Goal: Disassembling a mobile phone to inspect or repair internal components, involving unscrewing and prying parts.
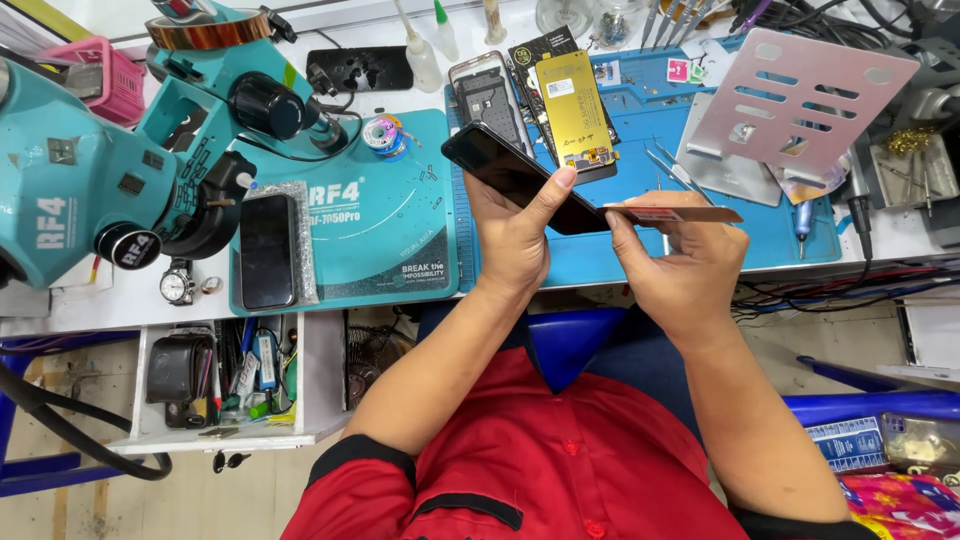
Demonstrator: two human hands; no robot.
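Note:
My left hand (515,235) holds a black smartphone (500,170) tilted above the bench edge, thumb along its side. My right hand (675,255) pinches a thin flat card-like tool (680,214) whose tip meets the phone's right end. Both forearms come up from my red shirt. On the blue mat behind lie an opened phone frame (487,95) and a gold-coloured screen part (573,105).
A teal microscope (110,150) stands at the left over a teal mat (380,230), with another dark phone (267,250) on it. A perforated metal stand (795,100), tweezers (675,172), small bottles and a roll of amber tape (208,30) crowd the back. An open drawer (225,375) sits below left.

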